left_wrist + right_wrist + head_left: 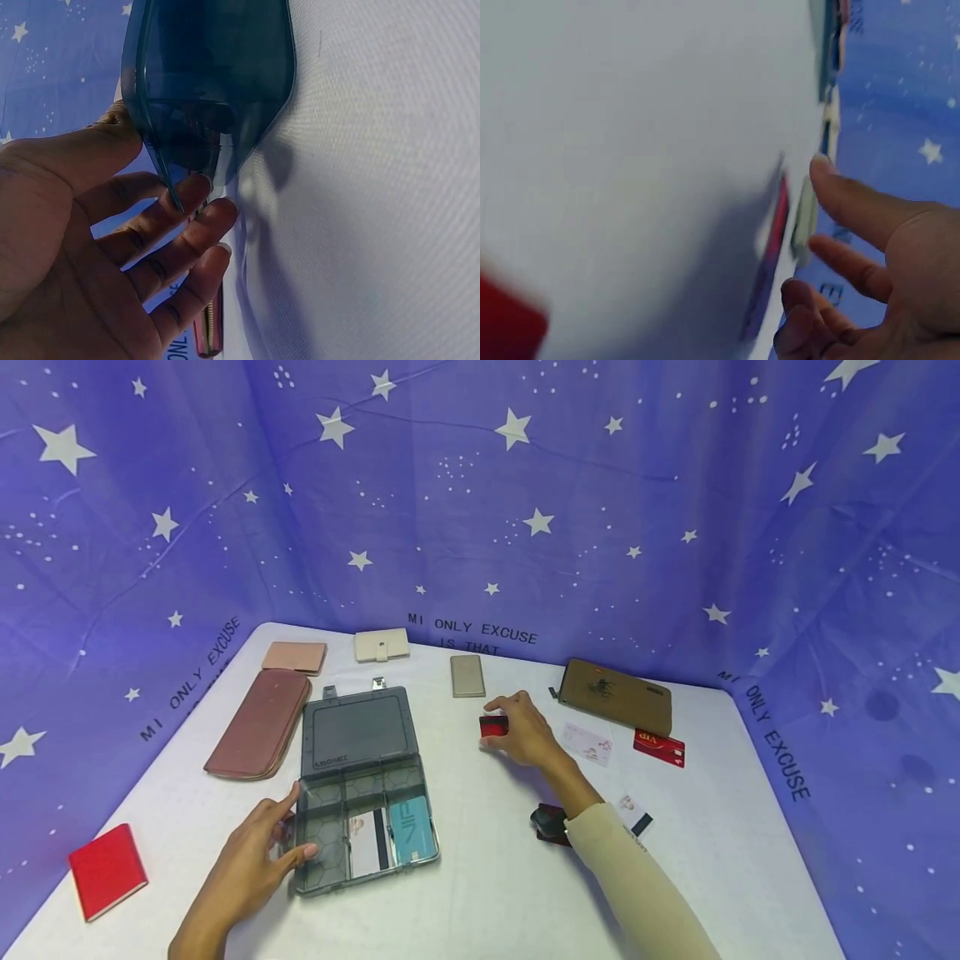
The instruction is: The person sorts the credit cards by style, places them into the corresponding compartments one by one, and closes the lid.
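- At the left side of an open grey see-through plastic case (pixel 360 735), the wall is held by the left hand (pixel 255 852); the thumb is laid over the rim and the fingers are set along the outside, so the grip is narrow.
- The case is set on a white-covered table (pixel 480 893) with its lid turned back; in the near row, a white card with a black stripe (pixel 366 843) is seated in the middle compartment and a teal VIP card (pixel 412 831) in the right one.
- To the right of the lid, near a small flat gold-coloured holder (pixel 468 677), a black-and-red card (pixel 492 727) is partly covered by the right hand (pixel 521 731).
- Thumb and fingers of the right hand are parted about that card; whether it is held by this grip cannot be told, the right wrist view being blurred.
- By the pale sleeve (pixel 637 877), a black-and-red object (pixel 551 824) and a striped white card (pixel 633 814) are partly hidden.
- Farther back, a pink-flowered white card (pixel 588 743) and a red VIP card (pixel 659 749) are placed near a brown zipped wallet (pixel 618 697).
- At the far left, a long brick-red wallet (pixel 258 727) is seen.
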`<state>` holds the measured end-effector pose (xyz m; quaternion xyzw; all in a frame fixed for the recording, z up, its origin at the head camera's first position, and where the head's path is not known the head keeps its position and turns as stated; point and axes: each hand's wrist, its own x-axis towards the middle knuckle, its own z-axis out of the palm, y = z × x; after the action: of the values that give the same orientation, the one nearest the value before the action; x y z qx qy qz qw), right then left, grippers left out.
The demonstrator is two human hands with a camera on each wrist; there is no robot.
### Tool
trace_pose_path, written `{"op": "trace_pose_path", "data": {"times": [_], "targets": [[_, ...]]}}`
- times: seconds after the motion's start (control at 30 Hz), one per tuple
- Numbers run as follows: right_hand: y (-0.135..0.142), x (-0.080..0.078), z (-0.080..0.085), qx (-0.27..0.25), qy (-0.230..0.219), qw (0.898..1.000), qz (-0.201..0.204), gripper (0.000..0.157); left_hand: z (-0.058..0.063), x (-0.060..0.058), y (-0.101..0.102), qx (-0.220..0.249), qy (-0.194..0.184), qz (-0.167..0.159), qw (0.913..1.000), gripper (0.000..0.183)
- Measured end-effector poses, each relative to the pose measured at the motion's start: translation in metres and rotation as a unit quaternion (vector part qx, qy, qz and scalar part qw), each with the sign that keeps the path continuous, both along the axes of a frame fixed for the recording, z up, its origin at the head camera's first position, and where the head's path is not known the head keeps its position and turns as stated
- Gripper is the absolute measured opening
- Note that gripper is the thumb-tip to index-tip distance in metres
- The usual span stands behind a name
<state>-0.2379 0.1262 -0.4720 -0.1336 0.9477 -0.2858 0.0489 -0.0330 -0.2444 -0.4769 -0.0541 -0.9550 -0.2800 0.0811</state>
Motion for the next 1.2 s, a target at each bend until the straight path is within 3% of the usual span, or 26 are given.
{"op": "trace_pose_path", "data": {"times": [0.1, 0.23, 0.43, 0.57, 0.67, 0.83, 0.97, 1.2], "targets": [[0.010, -0.005, -0.003, 0.028, -0.016, 0.999, -0.016, 0.057, 0.000, 0.000, 0.000, 0.000, 0.006, 0.000, 1.0000, 0.083], [0.014, -0.005, -0.006, 0.020, -0.024, 0.999, -0.012, 0.050, -0.001, 0.000, 0.000, 0.001, 0.004, 0.001, 1.0000, 0.083], [0.006, 0.002, -0.003, 0.009, -0.005, 1.000, 0.022, 0.037, 0.000, 0.000, 0.000, 0.002, -0.007, 0.001, 1.0000, 0.084], [-0.003, 0.011, 0.007, -0.008, -0.003, 0.999, 0.050, 0.024, 0.000, -0.001, 0.000, 0.000, -0.007, 0.002, 1.0000, 0.083], [-0.011, 0.019, 0.015, -0.039, -0.001, 0.996, 0.080, 0.023, 0.000, -0.001, 0.000, -0.001, -0.005, 0.000, 1.0000, 0.083], [-0.027, 0.036, 0.028, -0.130, -0.014, 0.982, 0.133, 0.034, 0.001, -0.001, 0.000, 0.000, -0.007, -0.001, 1.0000, 0.083], [-0.046, 0.051, 0.034, -0.195, -0.047, 0.967, 0.158, 0.031, 0.002, -0.001, 0.000, 0.004, -0.015, 0.000, 0.9999, 0.083], [-0.090, 0.078, 0.030, -0.234, -0.088, 0.951, 0.183, 0.030, 0.002, -0.002, -0.002, 0.011, -0.030, -0.002, 0.9995, 0.084]]}}
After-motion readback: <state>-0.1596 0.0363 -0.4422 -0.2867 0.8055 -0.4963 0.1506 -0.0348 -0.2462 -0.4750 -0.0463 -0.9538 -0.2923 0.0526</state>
